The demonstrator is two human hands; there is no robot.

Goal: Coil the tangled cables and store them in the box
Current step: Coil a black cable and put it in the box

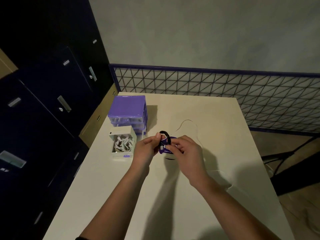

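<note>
A small black cable coil [165, 135] is held up above the table between both hands. My left hand [147, 146] pinches its left side with thumb and fingers. My right hand [186, 149] has its fingers curled at the coil's lower right end, where white connectors show. Behind the coil sits a round purple-and-white item with lettering [166, 151], partly hidden by my hands. An open white drawer box [121, 155] to the left holds several coiled white cables [123, 143]. A thin white cable [187, 121] lies loose on the table beyond my right hand.
A purple drawer organiser [129, 108] stands behind the white box near the table's back left. The white table [207, 104] ends at a wire-mesh fence [225, 84] at the back. Dark lockers [52, 101] fill the left side. More thin white cable [223, 172] trails to the right.
</note>
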